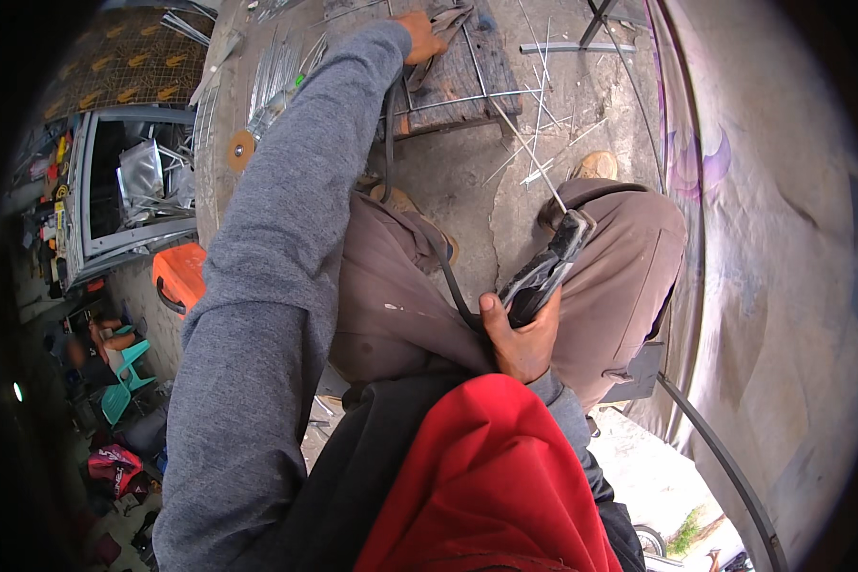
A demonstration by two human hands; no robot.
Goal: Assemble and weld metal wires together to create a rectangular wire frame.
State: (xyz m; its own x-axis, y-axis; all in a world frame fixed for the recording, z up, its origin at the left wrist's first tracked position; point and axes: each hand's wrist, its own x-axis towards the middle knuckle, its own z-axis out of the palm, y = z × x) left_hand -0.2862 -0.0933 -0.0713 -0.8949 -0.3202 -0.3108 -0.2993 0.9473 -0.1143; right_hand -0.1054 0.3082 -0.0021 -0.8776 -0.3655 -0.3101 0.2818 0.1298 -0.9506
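My right hand (524, 338) is wrapped around a worn black and grey welding electrode holder (543, 270) above my lap. A thin electrode rod (529, 155) juts from its jaw towards the board, and a black cable (445, 272) runs by the hand. At the far end of my stretched arm, my left hand (419, 38) is closed on a crumpled grey-brown cloth (450, 17), its fingers partly hidden. The cloth lies on a scorched wooden board (439, 81), where thin metal rods (453, 101) cross each other.
Loose thin rods (541, 105) and a metal bar (572, 47) lie on the concrete right of the board. To the left are bundled metal strips (275, 76), a round disc (241, 150), and an orange case (179, 276). A draped sheet (744, 238) hangs at right; a person sits far left.
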